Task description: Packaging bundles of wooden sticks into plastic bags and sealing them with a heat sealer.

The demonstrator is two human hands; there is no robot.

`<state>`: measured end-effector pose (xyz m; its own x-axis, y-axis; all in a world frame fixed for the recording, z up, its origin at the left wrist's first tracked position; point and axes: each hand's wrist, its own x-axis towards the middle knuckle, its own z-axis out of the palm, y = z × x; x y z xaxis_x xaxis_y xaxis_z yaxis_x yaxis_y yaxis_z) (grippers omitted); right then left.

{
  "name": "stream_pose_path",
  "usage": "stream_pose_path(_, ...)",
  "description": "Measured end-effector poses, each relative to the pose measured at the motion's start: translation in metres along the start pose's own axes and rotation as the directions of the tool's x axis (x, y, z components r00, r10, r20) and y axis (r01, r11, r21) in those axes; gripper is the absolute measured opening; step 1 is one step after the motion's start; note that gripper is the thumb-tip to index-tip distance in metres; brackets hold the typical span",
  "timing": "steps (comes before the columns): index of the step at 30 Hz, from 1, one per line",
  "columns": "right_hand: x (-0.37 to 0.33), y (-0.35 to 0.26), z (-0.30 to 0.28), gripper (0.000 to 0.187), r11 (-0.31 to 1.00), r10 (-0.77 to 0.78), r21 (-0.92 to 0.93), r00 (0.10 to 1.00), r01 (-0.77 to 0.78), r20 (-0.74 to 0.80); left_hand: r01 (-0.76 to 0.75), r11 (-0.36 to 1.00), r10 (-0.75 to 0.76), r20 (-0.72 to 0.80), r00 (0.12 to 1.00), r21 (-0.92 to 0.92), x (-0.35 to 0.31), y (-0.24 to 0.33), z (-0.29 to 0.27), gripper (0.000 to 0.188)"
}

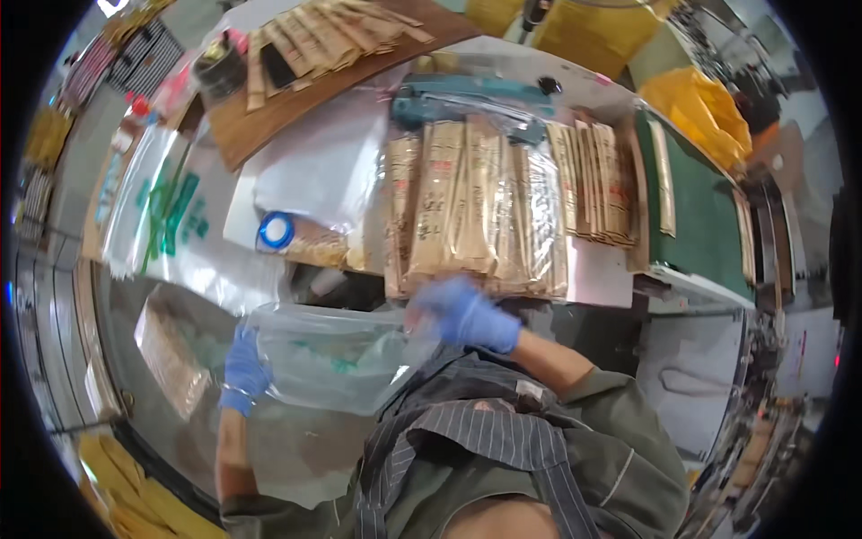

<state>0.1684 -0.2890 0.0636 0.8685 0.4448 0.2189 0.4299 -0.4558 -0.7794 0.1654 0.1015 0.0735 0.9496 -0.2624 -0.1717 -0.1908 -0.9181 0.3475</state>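
Note:
My left hand (244,371), in a blue glove, is closed on the left edge of a clear plastic bag (328,364) with green print. The bag is stretched out in front of my apron, below the table edge. My right hand (469,314), also gloved in blue, is over the bag's right end, close to the front of the paper packets. Its fingers are smeared by motion, so whether they grip the bag does not show. Long brown paper packets (442,202), some in clear wrap, lie side by side on the table in front of me.
More clear bags with green print (166,207) lie at the left. A blue tape roll (277,231) sits near the table edge. Brown strips (314,40) lie on a wooden board (233,135). A green panel (705,207) and yellow bag (700,108) are at the right.

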Motion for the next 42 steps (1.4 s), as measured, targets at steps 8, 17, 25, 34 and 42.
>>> stream_pose_path(8, 0.049, 0.098, -0.090, 0.035, 0.566, 0.795, 0.661, 0.538, -0.493, -0.279, 0.010, 0.989, -0.019, -0.054, 0.998, -0.149, 0.006, 0.046, 0.000, 0.062)
stream_pose_path(17, 0.030, 0.098, -0.108, 0.027, 0.554, 0.734, 0.800, 0.590, -0.232, -0.337, 0.103, 0.983, -0.102, 0.019, 0.995, -0.153, -0.001, 0.045, 0.003, 0.061)
stream_pose_path(25, -0.080, 0.133, -0.159, 0.043, 0.441, 0.797, 0.263, 0.239, -0.858, -0.555, 0.169, 0.977, -0.164, 0.049, 0.985, -0.129, -0.010, 0.030, 0.001, 0.056)
stream_pose_path(34, -0.041, 0.130, -0.136, 0.020, 0.309, 0.836, 0.808, 0.549, -0.501, 0.021, 0.184, 0.949, -0.217, -0.106, 0.970, -0.255, -0.014, 0.050, -0.002, 0.063)
stream_pose_path(42, -0.026, 0.013, -0.090, 0.023, 0.130, 0.744, 0.963, 0.665, -0.237, 0.063, 0.198, 0.977, -0.184, 0.156, 0.970, -0.079, 0.015, 0.062, -0.021, 0.082)
